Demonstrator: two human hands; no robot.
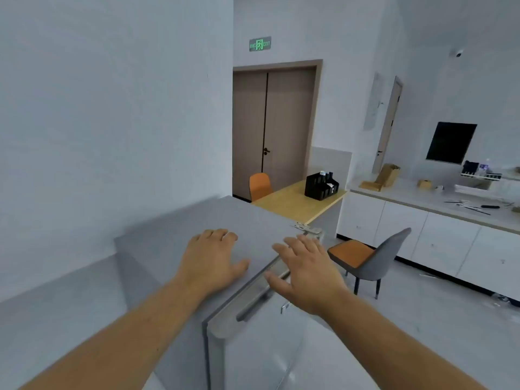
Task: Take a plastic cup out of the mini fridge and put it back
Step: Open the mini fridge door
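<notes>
One grey mini fridge (180, 235), door shut.

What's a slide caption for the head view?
Left hand flat on the mini fridge, right hand open over its closed door.

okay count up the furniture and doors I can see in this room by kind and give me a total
Chairs: 2
Yellow table: 1
Mini fridge: 1
Brown double door: 1
Side door: 1
White counter cabinet: 1
Total: 7
</notes>
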